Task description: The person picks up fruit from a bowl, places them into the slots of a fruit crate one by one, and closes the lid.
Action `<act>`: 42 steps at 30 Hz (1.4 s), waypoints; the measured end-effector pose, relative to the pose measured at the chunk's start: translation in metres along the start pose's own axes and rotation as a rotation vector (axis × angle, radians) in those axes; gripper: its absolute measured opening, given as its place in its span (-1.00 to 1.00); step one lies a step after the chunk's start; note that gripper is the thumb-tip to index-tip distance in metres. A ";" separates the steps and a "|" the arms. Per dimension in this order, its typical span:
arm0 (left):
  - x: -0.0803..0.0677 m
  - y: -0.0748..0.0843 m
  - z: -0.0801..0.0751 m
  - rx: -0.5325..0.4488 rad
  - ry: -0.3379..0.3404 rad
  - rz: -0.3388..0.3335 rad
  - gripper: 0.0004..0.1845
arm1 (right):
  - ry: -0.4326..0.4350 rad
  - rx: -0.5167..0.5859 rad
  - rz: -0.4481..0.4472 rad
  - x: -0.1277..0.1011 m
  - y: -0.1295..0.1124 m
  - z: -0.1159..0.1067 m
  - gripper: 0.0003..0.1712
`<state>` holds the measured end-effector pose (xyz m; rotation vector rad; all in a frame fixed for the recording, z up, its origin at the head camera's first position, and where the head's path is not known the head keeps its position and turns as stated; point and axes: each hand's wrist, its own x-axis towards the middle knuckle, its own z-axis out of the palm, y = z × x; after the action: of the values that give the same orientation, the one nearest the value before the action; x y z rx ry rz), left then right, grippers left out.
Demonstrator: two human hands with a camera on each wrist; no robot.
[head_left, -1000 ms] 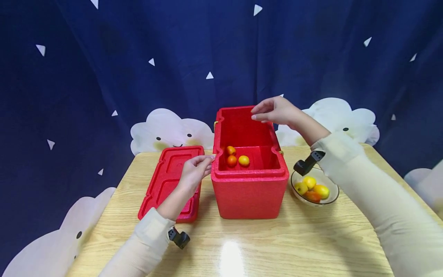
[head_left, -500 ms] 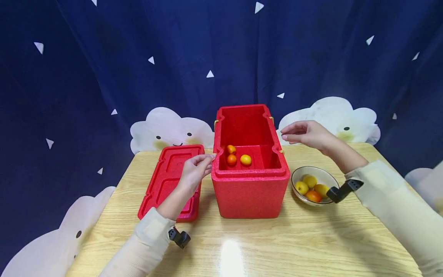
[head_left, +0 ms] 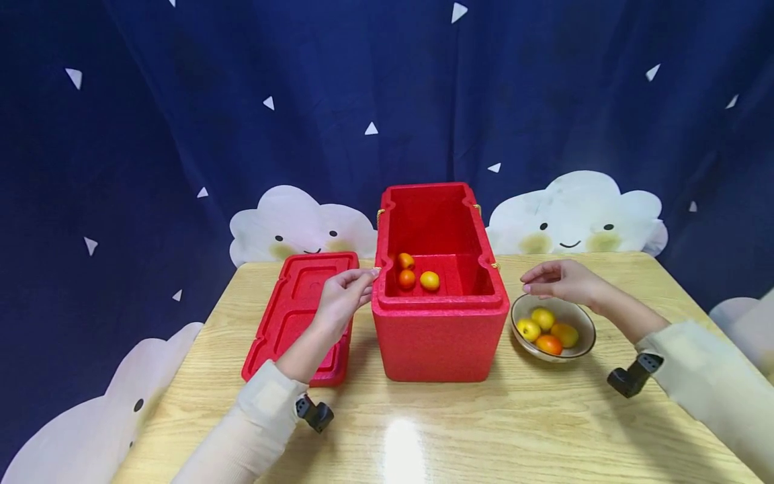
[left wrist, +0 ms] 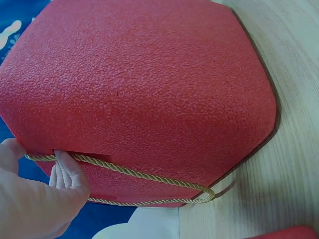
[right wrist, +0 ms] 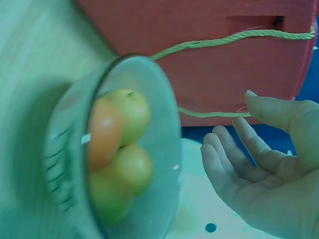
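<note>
A red foam box (head_left: 439, 343) stands open-topped on the table with 3 small yellow and orange fruits (head_left: 430, 281) inside. My left hand (head_left: 343, 296) pinches its left rim, thumb on top and fingers against the outer side at the gold rope (left wrist: 144, 174). Over the back rim of a white bowl (head_left: 582, 339) hovers my right hand (head_left: 565, 281), its fingers loosely bent and nothing between them. Several yellow and orange fruits (head_left: 549, 345) lie in that bowl. The right wrist view shows the thumb and fingers (right wrist: 256, 144) spread apart beside the bowl.
The box's red lid (head_left: 293, 329) lies on the wooden table (head_left: 471, 430), left of the box and partly under my left arm. Behind the table hangs a dark blue curtain (head_left: 326, 87) with white triangles and cloud figures.
My right hand has moved from above the box's far right rim, rightward and down, to the bowl. The left hand keeps its place on the rim. The fruits in the box look unchanged.
</note>
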<state>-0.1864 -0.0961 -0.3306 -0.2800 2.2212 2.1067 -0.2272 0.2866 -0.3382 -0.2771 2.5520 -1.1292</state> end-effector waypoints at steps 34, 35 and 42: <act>0.000 0.000 0.001 -0.006 0.007 0.000 -0.66 | -0.057 -0.333 -0.235 -0.017 0.024 0.044 -0.67; 0.000 0.000 0.001 -0.008 0.008 0.003 -0.67 | -0.057 -0.333 -0.239 -0.017 0.026 0.044 -0.67; 0.000 -0.001 0.002 -0.015 0.010 0.015 -0.69 | -0.081 -0.294 -0.200 -0.018 0.027 0.039 -0.62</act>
<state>-0.1869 -0.0942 -0.3315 -0.2763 2.2207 2.1353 -0.1969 0.2829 -0.3788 -0.6491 2.6578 -0.7824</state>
